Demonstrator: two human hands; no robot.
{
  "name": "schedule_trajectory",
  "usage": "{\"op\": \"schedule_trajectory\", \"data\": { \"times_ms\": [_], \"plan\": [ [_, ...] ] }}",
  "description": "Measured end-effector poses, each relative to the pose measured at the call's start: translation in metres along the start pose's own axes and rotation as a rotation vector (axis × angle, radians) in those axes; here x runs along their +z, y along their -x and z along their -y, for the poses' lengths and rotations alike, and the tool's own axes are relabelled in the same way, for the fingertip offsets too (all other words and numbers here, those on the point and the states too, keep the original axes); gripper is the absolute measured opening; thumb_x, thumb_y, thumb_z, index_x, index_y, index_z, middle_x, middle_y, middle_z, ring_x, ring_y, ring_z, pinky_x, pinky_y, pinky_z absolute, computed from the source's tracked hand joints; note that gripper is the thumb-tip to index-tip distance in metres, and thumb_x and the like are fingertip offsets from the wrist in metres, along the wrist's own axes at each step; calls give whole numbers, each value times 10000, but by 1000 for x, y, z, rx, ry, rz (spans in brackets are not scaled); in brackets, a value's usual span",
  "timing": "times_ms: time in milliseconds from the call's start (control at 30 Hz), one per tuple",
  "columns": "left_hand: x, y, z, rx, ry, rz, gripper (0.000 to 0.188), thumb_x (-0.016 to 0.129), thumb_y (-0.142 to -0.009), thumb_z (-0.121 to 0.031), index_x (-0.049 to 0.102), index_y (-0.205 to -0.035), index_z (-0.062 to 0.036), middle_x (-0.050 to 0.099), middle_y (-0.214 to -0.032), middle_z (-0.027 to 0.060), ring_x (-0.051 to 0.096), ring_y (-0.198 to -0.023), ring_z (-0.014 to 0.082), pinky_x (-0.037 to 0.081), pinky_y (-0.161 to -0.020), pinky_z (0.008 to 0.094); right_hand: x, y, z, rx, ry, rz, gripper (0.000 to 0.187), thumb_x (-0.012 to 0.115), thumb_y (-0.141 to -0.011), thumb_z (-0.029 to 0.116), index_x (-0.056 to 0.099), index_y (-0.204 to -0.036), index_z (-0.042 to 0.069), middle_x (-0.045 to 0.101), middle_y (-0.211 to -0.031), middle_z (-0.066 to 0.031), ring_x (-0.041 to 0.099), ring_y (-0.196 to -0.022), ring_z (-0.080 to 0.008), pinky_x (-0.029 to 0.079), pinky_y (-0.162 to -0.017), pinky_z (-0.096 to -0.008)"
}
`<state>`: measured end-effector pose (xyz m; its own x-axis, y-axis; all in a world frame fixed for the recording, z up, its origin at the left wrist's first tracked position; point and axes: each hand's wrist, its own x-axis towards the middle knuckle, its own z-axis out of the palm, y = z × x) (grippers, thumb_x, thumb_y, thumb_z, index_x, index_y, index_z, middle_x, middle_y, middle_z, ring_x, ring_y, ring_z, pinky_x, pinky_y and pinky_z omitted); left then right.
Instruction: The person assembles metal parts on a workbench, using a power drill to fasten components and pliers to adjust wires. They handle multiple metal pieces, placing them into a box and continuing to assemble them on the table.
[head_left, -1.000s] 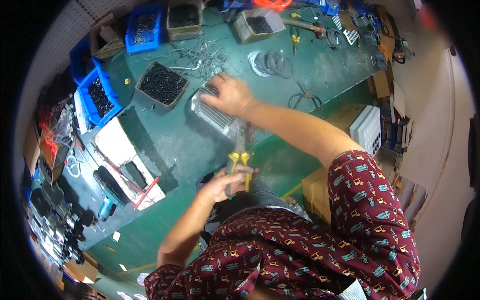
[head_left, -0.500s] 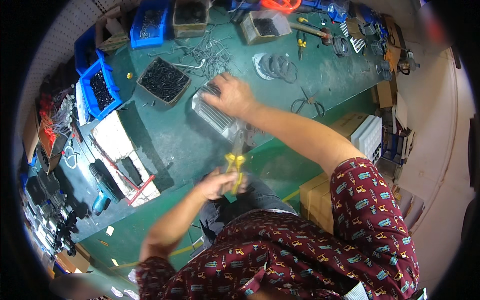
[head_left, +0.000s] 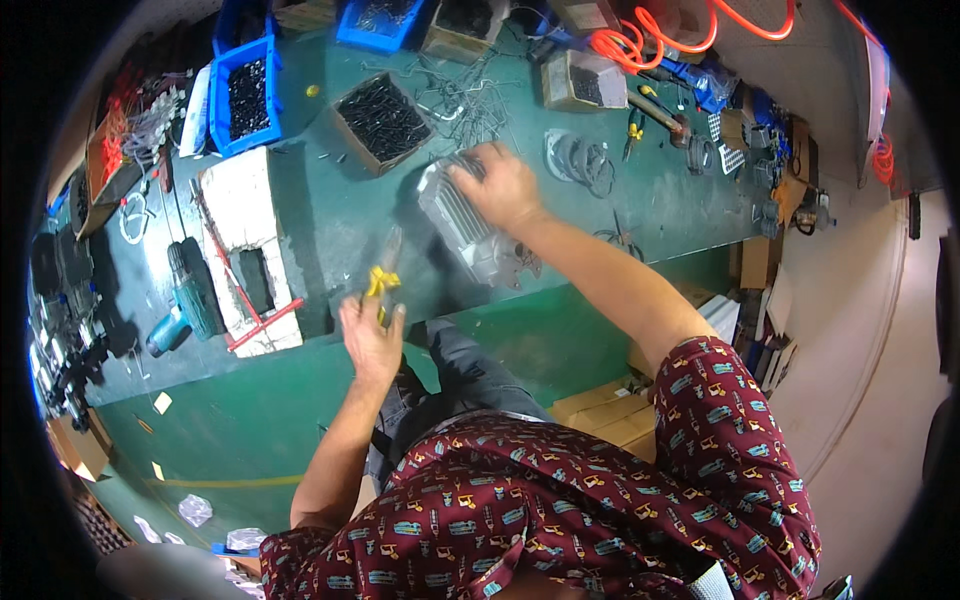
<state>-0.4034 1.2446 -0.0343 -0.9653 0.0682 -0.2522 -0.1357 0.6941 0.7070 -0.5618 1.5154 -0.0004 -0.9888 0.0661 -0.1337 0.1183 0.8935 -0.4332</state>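
My right hand [head_left: 505, 190] rests over the upper side of a grey finned metal housing [head_left: 452, 212], fingers bent round its edge. The housing lies tilted on the green bench, its rounded, lugged end toward me. Left of it, my left hand [head_left: 372, 338] is at the bench's front edge, loosely closed about the handles of yellow-handled pliers [head_left: 382, 282]. The pliers' jaws point away from me, over the bench top. Motion blurs them a little, and the lower handles are partly hidden between thumb and fingers.
Beyond the housing stand a box of black screws [head_left: 385, 122] and a pile of bent metal rods [head_left: 470, 105]. To the left are a blue bin [head_left: 246, 98], a white block [head_left: 240, 205], a red T-handle tool [head_left: 265, 325] and a teal power drill [head_left: 182, 310]. Grey coils [head_left: 585, 165] lie right.
My left hand has carried the pliers left, away from the housing's near end and over the bench edge. My right hand stays on the housing. The whole view has shifted.
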Motion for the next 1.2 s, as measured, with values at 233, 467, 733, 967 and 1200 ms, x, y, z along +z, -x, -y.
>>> {"op": "schedule_trajectory", "data": {
  "times_ms": [233, 467, 733, 967, 1200],
  "plan": [
    [29, -28, -80, 330, 203, -208, 460, 854, -740, -91, 728, -1182, -95, 613, -1238, 119, 560, -1131, 320, 458, -966, 425, -1, -1, 2, 3, 14, 15, 530, 639, -906, 556, 693, -1150, 88, 657, -1182, -183, 662, -1082, -401, 543, -919, -503],
    [66, -48, -114, 540, 290, -151, 273, 807, -782, -93, 740, -1046, -83, 598, -938, 43, 574, -911, 263, 432, -795, 406, 1, 1, 1, -30, 15, -44, 492, 662, -915, 498, 709, -1147, 67, 690, -1116, -198, 680, -1021, -401, 549, -884, -482],
    [68, -59, -109, 643, 203, -165, 201, 811, -769, -116, 714, -945, -103, 586, -886, 33, 569, -862, 253, 416, -781, 409, 2, -1, 0, 3, 1, -5, 556, 635, -901, 562, 689, -1135, 61, 667, -1174, -192, 668, -1075, -400, 548, -908, -502],
    [62, -54, -117, 628, 171, -181, 207, 804, -791, -142, 696, -963, -101, 618, -909, 35, 593, -895, 255, 395, -880, 426, 0, -1, 1, 6, -5, 5, 561, 631, -901, 562, 684, -1127, 51, 666, -1160, -198, 671, -1068, -405, 547, -910, -505],
    [72, -55, -113, 649, 133, -204, 152, 764, -830, -163, 674, -933, -96, 590, -880, 44, 581, -880, 260, 389, -867, 436, -2, 1, 3, 13, 10, 3, 562, 631, -897, 572, 686, -1113, 57, 667, -1156, -188, 671, -1067, -407, 549, -897, -513]
  ]
}}
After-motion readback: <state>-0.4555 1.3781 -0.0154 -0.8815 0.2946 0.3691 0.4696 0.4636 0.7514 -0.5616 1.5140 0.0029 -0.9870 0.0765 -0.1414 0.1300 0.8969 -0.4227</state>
